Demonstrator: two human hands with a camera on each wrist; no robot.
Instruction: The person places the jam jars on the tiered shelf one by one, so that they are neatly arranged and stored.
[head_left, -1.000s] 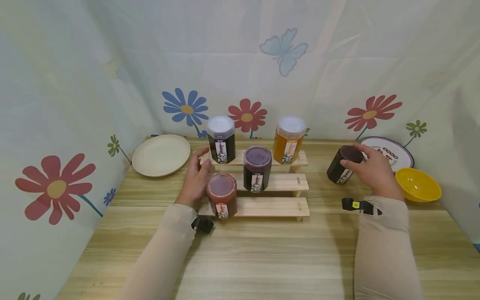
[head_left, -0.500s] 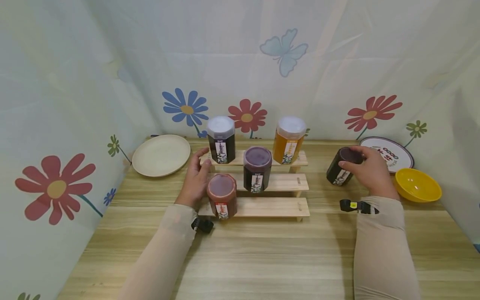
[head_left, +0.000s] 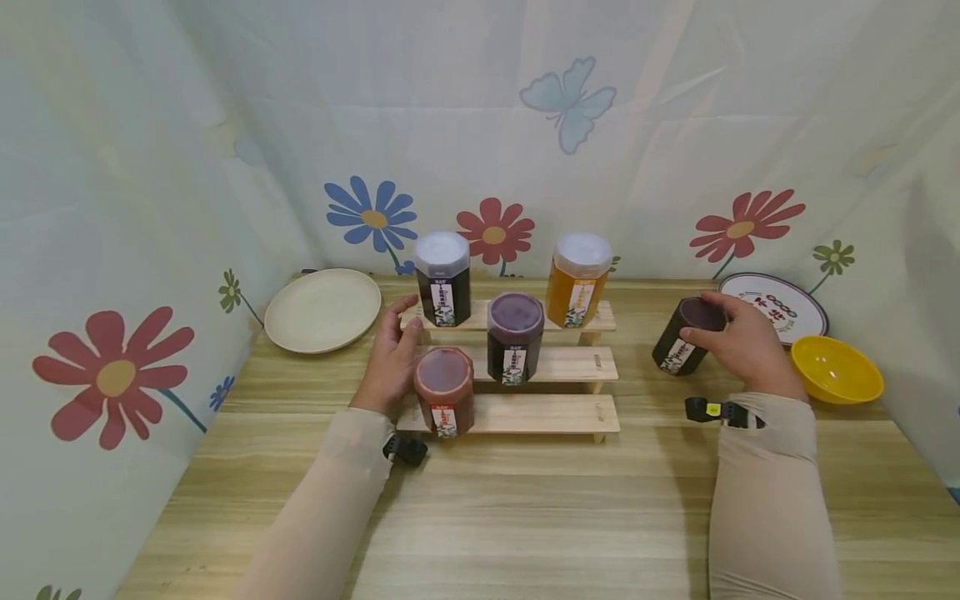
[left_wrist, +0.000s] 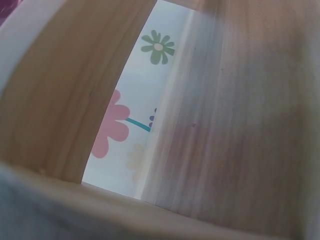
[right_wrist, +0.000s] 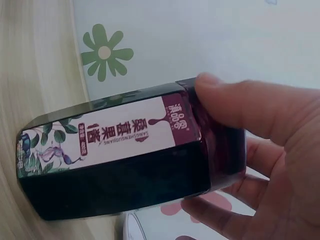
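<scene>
My right hand (head_left: 750, 342) grips a dark jam jar (head_left: 678, 346) by its purple lid, thumb on one side and fingers on the other. It leans over the table right of the rack; the right wrist view shows its white and purple label (right_wrist: 115, 130). At the left end of a three-step wooden rack (head_left: 547, 414) is my left hand (head_left: 390, 358), thumb and forefinger at either edge of the top step. On the rack stand a red-brown jar (head_left: 444, 392), a purple-lidded dark jar (head_left: 514, 337), a white-lidded dark jar (head_left: 443, 283) and an orange jar (head_left: 579, 283).
A cream plate (head_left: 322, 310) lies at the back left. Behind my right hand is a white patterned oval plate (head_left: 813, 317), with a yellow bowl (head_left: 836, 371) in front of it. A flowered cloth (head_left: 480, 125) hangs behind the wood-grain table (head_left: 547, 517).
The jar in my right hand has come slightly lower and nearer, still tilted. My left hand, the rack and the jars on it have stayed in place.
</scene>
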